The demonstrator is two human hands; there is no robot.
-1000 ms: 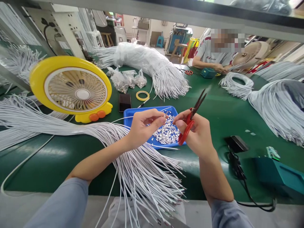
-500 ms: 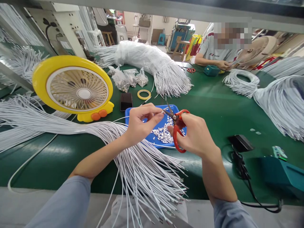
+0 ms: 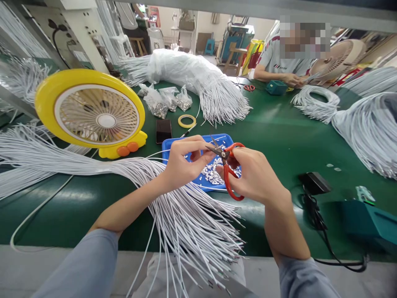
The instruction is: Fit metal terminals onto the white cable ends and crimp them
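My left hand (image 3: 184, 163) is closed in a pinch on the end of a thin white wire, held over a blue tray (image 3: 169, 147) of small silver metal pieces (image 3: 212, 174). My right hand (image 3: 252, 174) grips red-handled scissors (image 3: 228, 167), whose dark blades point left and touch the wire end at my left fingertips. A fanned bundle of white wires (image 3: 186, 215) lies under my left forearm and runs off the table's near edge.
A yellow desk fan (image 3: 89, 111) stands at the left. A phone (image 3: 163, 130), a tape ring (image 3: 186, 121) and bags of metal parts (image 3: 161, 103) lie behind the tray. A black adapter (image 3: 312, 182) and a teal box (image 3: 369, 221) sit at right. A person works at the far right.
The scissors swung from pointing up and right to pointing left, and their blades have closed in on the wire end in my left fingers. Both hands drew together over the tray.
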